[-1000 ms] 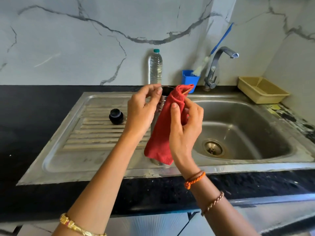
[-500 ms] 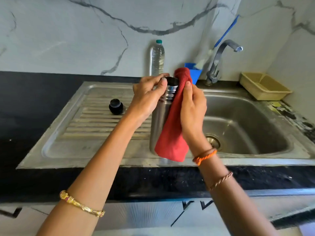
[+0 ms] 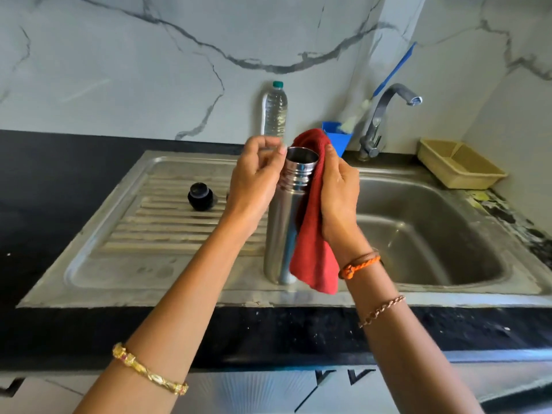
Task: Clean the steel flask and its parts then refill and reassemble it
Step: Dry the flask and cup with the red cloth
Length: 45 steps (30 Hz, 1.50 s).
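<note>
Standing upright btwn hands: steel flask [image 3: 280, 228], left hand [image 3: 254, 180] pinching neck, right hand [image 3: 339, 192] pressing red cloth [image 3: 312, 234].

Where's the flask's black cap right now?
In the head view, the black cap sits on the ribbed draining board, off to the left of the left hand and the upright steel flask.

Left hand [image 3: 254, 180]: raised, fingers curled, fingertips at the flask [image 3: 282, 222] neck.
Right hand [image 3: 339, 192]: upright, palm turned left, pressing the cloth [image 3: 313, 234] against the flask's side.
Forearms: both reach forward, bracelets on each wrist.
</note>
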{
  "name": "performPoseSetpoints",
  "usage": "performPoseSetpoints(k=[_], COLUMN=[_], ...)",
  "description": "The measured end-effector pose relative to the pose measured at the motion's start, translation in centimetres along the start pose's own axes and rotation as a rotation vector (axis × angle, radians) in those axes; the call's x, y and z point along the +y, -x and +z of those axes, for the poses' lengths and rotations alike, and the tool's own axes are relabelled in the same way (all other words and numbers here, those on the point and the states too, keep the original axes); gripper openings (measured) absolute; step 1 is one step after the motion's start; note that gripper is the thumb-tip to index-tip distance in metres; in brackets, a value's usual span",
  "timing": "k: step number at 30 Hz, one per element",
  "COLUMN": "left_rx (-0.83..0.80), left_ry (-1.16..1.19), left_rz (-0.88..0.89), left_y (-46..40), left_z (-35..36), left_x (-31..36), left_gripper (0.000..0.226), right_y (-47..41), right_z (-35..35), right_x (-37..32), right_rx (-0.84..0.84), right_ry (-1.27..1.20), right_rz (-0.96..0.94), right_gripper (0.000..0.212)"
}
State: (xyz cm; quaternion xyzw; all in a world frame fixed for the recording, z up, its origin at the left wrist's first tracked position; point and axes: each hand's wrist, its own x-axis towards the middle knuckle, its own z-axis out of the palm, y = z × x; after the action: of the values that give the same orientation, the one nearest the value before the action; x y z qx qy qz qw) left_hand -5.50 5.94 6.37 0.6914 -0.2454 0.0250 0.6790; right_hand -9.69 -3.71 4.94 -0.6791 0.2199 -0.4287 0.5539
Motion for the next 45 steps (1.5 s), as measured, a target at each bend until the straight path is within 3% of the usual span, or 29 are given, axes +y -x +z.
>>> performPoseSetpoints(k=[2, 4, 9, 13, 15, 18, 20, 23, 26, 29, 33, 35, 37, 39, 41, 45], left_rx=[0.093, 0.149, 0.159, -0.010, -0.160, -0.301, -0.335, -0.286, -0.094, -0.014, -0.070, -0.101, -0.100, -0.108, -0.119, -0.119], left_ry=[-0.076, -0.128, -0.103, 0.054, 0.090, 0.069, -0.008, -0.130, -0.118, -0.102, -0.182, -0.277, -0.297, -0.256, -0.186, -0.152], left_rz=[0.094, 0.137, -0.007, -0.084, -0.090, -0.084, -0.086, -0.086, 0.027, 0.089, -0.013, -0.052, -0.072, -0.105, -0.129, -0.141], left_y=[0.6, 1.5, 3.2, 1.8, 1.0, 0.5, 0.0, -0.2, -0.5, -0.5, 0.9, 1.6, 1.5, 1.4, 1.6, 2.1], left_z=[0.0, -0.1, 1.0, 0.7, 0.1, -0.7, -1.2, -1.4, -0.8, -0.2, 0.5, 1.0, 1.4, 1.7, 1.6, 1.0], left_x=[0.1, -0.3, -0.8, -0.5, 0.0, 0.0, -0.6, -1.0, -1.0, -0.7, -0.2, 0.5, 0.8, 0.7, 0.6, -0.3], left_gripper=[0.010, 0.028, 0.076, 0.052, 0.038, 0.033, 0.029, 0.029, 0.036, 0.034, 0.067, 0.094, 0.104, 0.095, 0.073, 0.067], right_y=[2.6, 4.2, 1.8, 3.5, 2.4, -0.6, -1.3, 0.1, 1.4, -0.5, -2.1, -1.9, -1.0, 0.1, 1.4, 2.5], right_z=[-0.1, -0.5, -0.6, -0.6, -0.9, -0.6, -0.3, -0.2, -0.4, 0.3, 0.8, 0.9, 1.0, 1.0, 0.8, 0.9], right_x=[0.4, 1.1, 1.4, 0.7, 0.5, 0.6, 0.6, 0.8, 0.3, -0.7, -0.3, 0.6, 1.1, 1.2, 0.9, 1.5], right_rx=[0.062, 0.033, -0.025, 0.097, 0.102, -0.111, -0.209, -0.195, -0.129, -0.169, -0.315, -0.317, -0.290, -0.240, -0.187, -0.210], right_ry=[0.050, 0.066, -0.026, 0.058, 0.026, -0.030, -0.011, 0.021, -0.025, -0.041, -0.047, -0.037, 0.001, 0.014, 0.027, 0.040], right_rz=[-0.125, -0.143, 0.095, -0.097, -0.074, 0.145, 0.194, 0.157, 0.058, 0.152, 0.244, 0.197, 0.125, 0.057, -0.008, -0.002], right_gripper=[0.038, 0.033, 0.038, 0.032, 0.034, 0.049, 0.049, 0.039, 0.029, 0.035, 0.038, 0.039, 0.040, 0.038, 0.035, 0.062])
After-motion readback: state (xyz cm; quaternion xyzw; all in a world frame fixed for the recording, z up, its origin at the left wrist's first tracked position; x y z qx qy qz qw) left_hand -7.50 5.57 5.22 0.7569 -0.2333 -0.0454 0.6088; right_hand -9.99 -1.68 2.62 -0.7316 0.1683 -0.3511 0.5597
